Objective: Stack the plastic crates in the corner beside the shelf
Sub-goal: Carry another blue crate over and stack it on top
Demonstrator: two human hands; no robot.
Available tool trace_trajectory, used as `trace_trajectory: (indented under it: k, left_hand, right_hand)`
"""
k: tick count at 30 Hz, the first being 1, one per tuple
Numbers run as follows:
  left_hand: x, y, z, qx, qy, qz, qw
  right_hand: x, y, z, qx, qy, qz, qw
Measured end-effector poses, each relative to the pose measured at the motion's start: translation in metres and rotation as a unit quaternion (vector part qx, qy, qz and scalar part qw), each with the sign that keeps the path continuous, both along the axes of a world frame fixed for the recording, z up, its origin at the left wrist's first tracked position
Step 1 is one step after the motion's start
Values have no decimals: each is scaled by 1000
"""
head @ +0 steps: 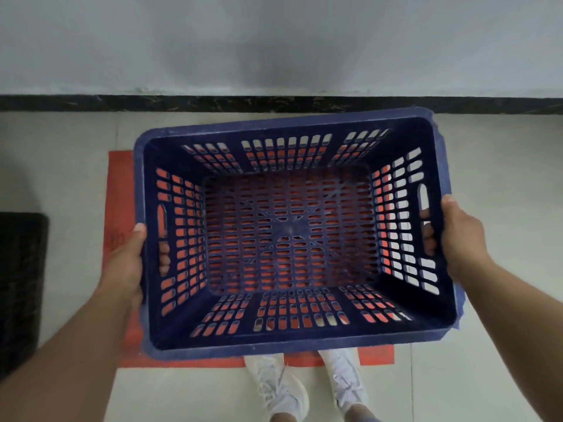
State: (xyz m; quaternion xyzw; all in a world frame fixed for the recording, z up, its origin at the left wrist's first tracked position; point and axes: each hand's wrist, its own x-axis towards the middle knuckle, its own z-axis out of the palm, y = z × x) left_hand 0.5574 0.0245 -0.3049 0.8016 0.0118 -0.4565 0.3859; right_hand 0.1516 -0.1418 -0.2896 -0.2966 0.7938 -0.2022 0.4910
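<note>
Head view: the left hand (128,263) and right hand (457,236) had fingers curled through the handle slots of the blue crate (292,339), holding it level above the red mat (122,184)

Blue slotted crate (292,342), empty (upright), slightly tilted

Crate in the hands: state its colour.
Dark blue crate, perforated with slots; head view.
</note>
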Motion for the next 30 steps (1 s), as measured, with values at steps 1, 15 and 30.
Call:
trace_trajectory:
  k: [1,15,30]
  left_hand:
    - [0,-1,3,11,-8,1,1000]
    - [-4,29,161,21,-38,67,997]
    - [9,172,445,-43,-86,213,972]
  right_hand:
    - [0,1,4,-2,3,0,1000]
    - [18,-16,147,17,-48,60,997]
    - [126,-13,410,-22,-138,399,906]
